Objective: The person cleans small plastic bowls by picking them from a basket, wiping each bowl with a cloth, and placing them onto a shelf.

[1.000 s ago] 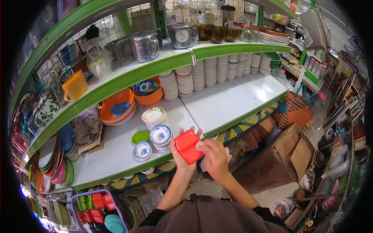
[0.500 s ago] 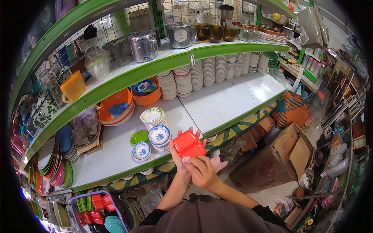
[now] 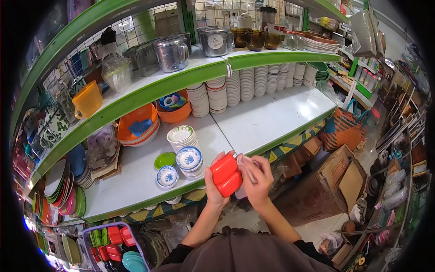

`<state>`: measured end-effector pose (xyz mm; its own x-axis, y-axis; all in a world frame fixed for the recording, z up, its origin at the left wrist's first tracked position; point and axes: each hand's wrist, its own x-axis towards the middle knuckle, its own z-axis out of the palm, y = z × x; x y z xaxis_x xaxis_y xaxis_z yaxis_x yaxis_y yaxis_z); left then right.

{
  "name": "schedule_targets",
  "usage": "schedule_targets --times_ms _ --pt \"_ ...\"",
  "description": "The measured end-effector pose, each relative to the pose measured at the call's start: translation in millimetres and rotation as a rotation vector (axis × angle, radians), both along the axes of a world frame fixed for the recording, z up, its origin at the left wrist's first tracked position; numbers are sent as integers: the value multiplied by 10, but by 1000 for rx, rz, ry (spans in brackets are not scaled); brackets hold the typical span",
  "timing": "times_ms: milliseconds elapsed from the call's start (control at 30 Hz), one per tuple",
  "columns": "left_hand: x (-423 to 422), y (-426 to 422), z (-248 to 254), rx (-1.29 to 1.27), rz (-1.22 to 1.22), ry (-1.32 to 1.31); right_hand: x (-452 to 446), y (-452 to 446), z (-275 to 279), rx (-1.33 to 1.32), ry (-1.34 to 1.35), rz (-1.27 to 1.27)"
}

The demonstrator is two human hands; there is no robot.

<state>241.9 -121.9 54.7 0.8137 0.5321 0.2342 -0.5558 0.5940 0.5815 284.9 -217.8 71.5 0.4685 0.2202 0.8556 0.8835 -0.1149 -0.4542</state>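
A red two-part dish (image 3: pixel 225 176) rests tilted in my left hand (image 3: pixel 214 191), whose fingers wrap its left side and back. At the dish's right edge, my right hand (image 3: pixel 258 182) pinches a pale pinkish cloth (image 3: pixel 246 168), which hangs partly below the fingers. Just left of my hands, on the white shelf (image 3: pixel 122 189), stand a stack of bowls with a blue flower pattern (image 3: pixel 189 158), a small blue-flowered bowl (image 3: pixel 167 177), a green dish (image 3: pixel 165 160) and a stack with a green leaf pattern (image 3: pixel 180 134).
Stacks of white cups (image 3: pixel 247 84) line the back of the shelf, with orange bowls (image 3: pixel 138 124) to their left. A purple basket (image 3: pixel 86 235) of colored dishes is at lower left. Right of me are a cardboard box (image 3: pixel 317 190) and a woven bag (image 3: pixel 343 129).
My right hand has moved from the dish's lower edge up to its right side with the cloth. The dish has turned and tilted in my left hand.
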Motion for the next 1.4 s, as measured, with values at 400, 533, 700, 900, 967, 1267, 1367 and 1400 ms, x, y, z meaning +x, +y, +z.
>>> schedule_targets --times_ms 400,533,700,900,967,1267,1367,1400 --pt "98 -15 -86 98 -230 71 -215 71 -11 12 -133 71" --pt "56 19 -155 104 -273 102 -89 31 172 -52 11 137" --pt "41 34 -184 117 -241 138 35 54 159 -3 136 -28" --pt "-12 25 -108 1 -206 104 -13 37 306 20 114 30" --pt "-47 43 -1 -5 -151 112 143 49 133 58 224 -13" --pt "54 76 -28 -105 -33 20 -18 13 -28 -68 12 97" --pt "43 94 20 -186 14 62 9 14 -191 -75 88 55" --pt "69 92 0 -206 19 72 -74 -6 -231 -77 63 84"
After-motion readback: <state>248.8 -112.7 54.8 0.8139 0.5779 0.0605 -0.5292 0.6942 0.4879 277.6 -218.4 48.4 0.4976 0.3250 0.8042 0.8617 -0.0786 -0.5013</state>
